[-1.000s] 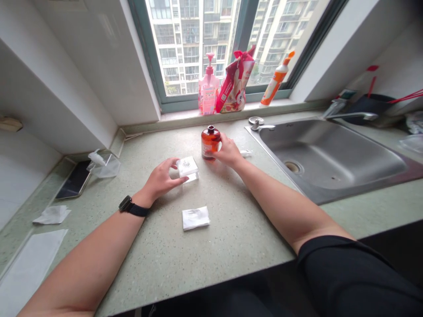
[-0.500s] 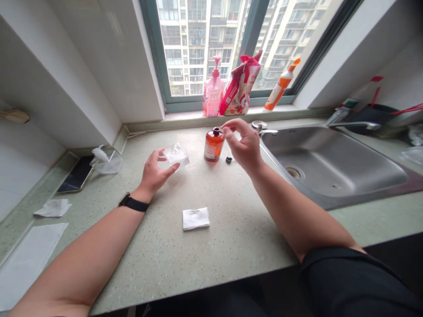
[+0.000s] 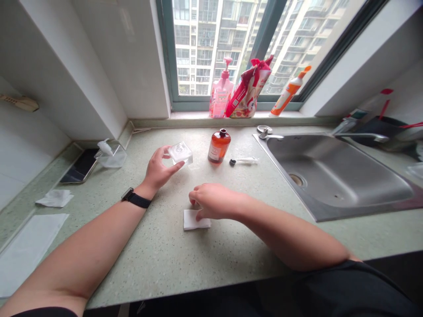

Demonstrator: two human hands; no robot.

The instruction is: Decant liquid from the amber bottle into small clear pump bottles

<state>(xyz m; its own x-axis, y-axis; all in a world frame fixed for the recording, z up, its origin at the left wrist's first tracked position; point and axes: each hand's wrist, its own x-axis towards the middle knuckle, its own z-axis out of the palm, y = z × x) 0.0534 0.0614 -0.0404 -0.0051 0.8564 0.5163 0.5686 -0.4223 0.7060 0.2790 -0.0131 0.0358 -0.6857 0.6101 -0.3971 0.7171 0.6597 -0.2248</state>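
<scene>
The left hand point(image 3: 160, 169) clasps the clear container point(image 3: 180, 154) by its sides, likely leaving its top free, while the right hand point(image 3: 211, 201), thumb and fingers parted, hovers at folded tissue point(image 3: 189, 223) nearer the front edge of the table point(image 3: 158, 259).

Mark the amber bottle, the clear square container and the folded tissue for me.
Amber bottle point(image 3: 219, 147), head view: middle of its body.
Clear square container point(image 3: 181, 153), head view: its top face.
Folded tissue point(image 3: 194, 223), head view: its uncovered front part.

Bottle point(image 3: 219, 148) on the counter point(image 3: 148, 255), between container point(image 3: 180, 152) and sink point(image 3: 343, 171), behind the tissue point(image 3: 191, 223).
</scene>
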